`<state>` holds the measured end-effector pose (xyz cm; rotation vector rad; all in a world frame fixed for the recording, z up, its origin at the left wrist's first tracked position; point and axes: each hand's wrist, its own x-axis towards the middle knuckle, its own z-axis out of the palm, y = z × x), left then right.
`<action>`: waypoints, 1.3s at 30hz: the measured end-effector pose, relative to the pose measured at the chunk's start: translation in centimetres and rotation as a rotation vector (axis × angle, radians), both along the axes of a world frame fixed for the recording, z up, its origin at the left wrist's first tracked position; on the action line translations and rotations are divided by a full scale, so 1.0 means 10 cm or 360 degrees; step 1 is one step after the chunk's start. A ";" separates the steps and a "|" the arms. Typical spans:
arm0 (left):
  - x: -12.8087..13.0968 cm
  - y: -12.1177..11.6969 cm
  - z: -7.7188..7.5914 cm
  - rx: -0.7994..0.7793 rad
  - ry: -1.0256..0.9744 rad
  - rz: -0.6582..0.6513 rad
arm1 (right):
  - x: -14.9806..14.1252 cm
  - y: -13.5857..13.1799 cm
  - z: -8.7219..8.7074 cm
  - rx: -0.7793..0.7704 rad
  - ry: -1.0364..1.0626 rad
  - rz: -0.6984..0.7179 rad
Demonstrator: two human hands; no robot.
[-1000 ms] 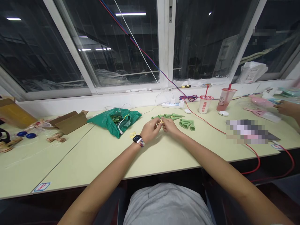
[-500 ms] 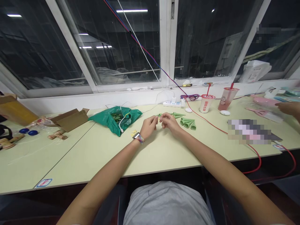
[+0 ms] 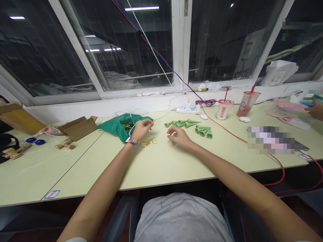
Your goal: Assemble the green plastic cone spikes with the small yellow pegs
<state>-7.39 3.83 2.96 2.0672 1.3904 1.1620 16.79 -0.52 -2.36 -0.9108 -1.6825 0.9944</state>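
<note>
My left hand (image 3: 141, 130), with a watch on its wrist, is raised over the table beside a green plastic bag (image 3: 112, 125). Its thumb and fingers pinch a small yellow piece (image 3: 154, 123). To the right, my right hand (image 3: 178, 137) is closed in a pinch, with a tiny pale yellow piece at its fingertips, partly hidden. Below my left hand lie two little groups of yellow pieces (image 3: 153, 142). Behind and right of my right hand, green cones (image 3: 202, 130) lie in two clusters. Green items show in the bag's opening.
A white power strip (image 3: 186, 110) lies by the window. Two drink cups (image 3: 224, 110) with red straws stand right, near a red cable (image 3: 234, 135). Left are an open cardboard box (image 3: 77, 128) and wooden pieces (image 3: 65, 144). Another person's hand (image 3: 316, 110) is at far right.
My hands have parted from where they met in the middle. The left hand moved left toward the bag, the right slightly down. More yellow pieces and green cones are uncovered.
</note>
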 end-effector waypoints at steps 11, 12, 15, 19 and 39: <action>-0.57 -0.06 -0.15 -0.0094 0.0845 -0.0118 | -0.07 -0.10 -0.01 0.0153 -0.0399 0.0034; -0.57 -0.06 -0.16 -0.0105 0.0855 -0.0128 | -0.07 -0.10 -0.01 0.0148 -0.0394 0.0033; -0.59 -0.06 -0.16 -0.0114 0.0864 -0.0121 | -0.06 -0.09 -0.01 0.0135 -0.0382 0.0037; -0.61 -0.09 -0.16 -0.0073 0.0945 -0.0079 | -0.06 -0.10 -0.01 0.0116 -0.0380 0.0051; -0.58 -0.20 -0.11 -0.0135 0.0819 -0.0220 | -0.21 0.05 -0.18 0.0424 -0.0588 -0.0065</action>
